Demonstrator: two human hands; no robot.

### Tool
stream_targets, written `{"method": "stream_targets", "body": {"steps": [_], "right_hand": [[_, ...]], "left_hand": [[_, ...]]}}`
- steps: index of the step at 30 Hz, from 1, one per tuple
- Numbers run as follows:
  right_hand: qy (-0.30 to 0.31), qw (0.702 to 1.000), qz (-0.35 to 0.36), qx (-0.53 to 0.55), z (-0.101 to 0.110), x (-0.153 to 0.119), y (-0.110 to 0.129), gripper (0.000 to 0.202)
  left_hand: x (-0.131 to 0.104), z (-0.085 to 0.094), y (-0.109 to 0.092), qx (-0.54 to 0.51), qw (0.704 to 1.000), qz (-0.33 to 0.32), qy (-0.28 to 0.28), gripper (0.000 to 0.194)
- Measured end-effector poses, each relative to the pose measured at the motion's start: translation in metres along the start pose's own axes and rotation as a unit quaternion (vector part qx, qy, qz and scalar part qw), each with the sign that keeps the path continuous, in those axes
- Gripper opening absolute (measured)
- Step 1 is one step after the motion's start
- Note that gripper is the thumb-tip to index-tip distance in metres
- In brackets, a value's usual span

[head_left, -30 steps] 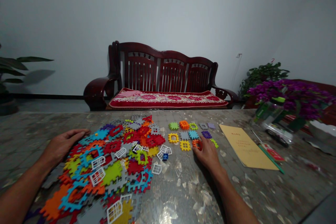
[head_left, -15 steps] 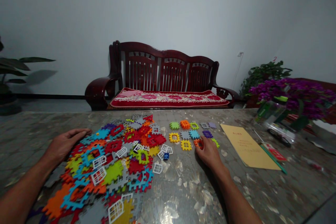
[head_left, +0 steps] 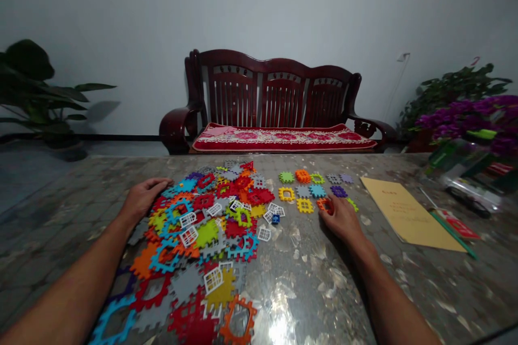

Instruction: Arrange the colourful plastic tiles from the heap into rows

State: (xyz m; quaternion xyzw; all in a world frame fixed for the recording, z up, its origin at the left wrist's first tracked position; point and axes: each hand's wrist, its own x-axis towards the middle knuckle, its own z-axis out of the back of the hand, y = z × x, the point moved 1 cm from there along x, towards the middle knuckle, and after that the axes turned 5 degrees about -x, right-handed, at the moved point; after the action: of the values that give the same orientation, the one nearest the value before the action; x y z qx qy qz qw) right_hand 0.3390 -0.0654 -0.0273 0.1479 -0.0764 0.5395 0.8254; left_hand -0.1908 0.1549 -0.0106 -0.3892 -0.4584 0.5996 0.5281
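My right hand (head_left: pixel 341 218) is at the near side of a group of small square interlocking plastic tiles, its fingers closed on an orange tile (head_left: pixel 322 204) that lies on the table. Close by are a yellow window tile (head_left: pixel 305 205), a light blue tile (head_left: pixel 317 191), a purple tile (head_left: pixel 339 191) and a lime tile (head_left: pixel 352 205), partly hidden by the hand. My left hand (head_left: pixel 142 198) rests at the left edge of a large mixed pile of interlocking plastic pieces (head_left: pixel 207 233), fingers stretched out and holding nothing visible. White window frames (head_left: pixel 189 236) lie on the pile.
A small blue cube (head_left: pixel 275 219) sits right of the pile. Farther right are a yellow booklet (head_left: pixel 407 214), a green pencil (head_left: pixel 453 233), a red packet (head_left: pixel 457 225) and a toy car (head_left: pixel 471 194). A wooden bench (head_left: pixel 279 94) stands beyond the stone-patterned table (head_left: pixel 307 280).
The view has turned left and slightly down, so everything appears farther right and more of the near pile shows. Both hands stay at about the same places on the table.
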Motion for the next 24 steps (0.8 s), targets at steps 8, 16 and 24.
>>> {"method": "stream_targets", "body": {"steps": [8, 16, 24], "right_hand": [[-0.092, 0.979, 0.117, 0.138, 0.009, -0.020, 0.037, 0.030], [0.090, 0.926, 0.253, 0.266, 0.021, -0.073, 0.135, 0.031], [0.097, 0.899, 0.312, 0.291, 0.019, -0.082, 0.166, 0.032]], "left_hand": [[0.006, -0.002, 0.009, -0.035, 0.999, -0.016, -0.009, 0.036], [0.009, -0.003, 0.015, -0.059, 0.998, -0.021, -0.019, 0.033], [0.008, -0.004, 0.015, -0.078, 0.996, -0.019, -0.024, 0.034]]}}
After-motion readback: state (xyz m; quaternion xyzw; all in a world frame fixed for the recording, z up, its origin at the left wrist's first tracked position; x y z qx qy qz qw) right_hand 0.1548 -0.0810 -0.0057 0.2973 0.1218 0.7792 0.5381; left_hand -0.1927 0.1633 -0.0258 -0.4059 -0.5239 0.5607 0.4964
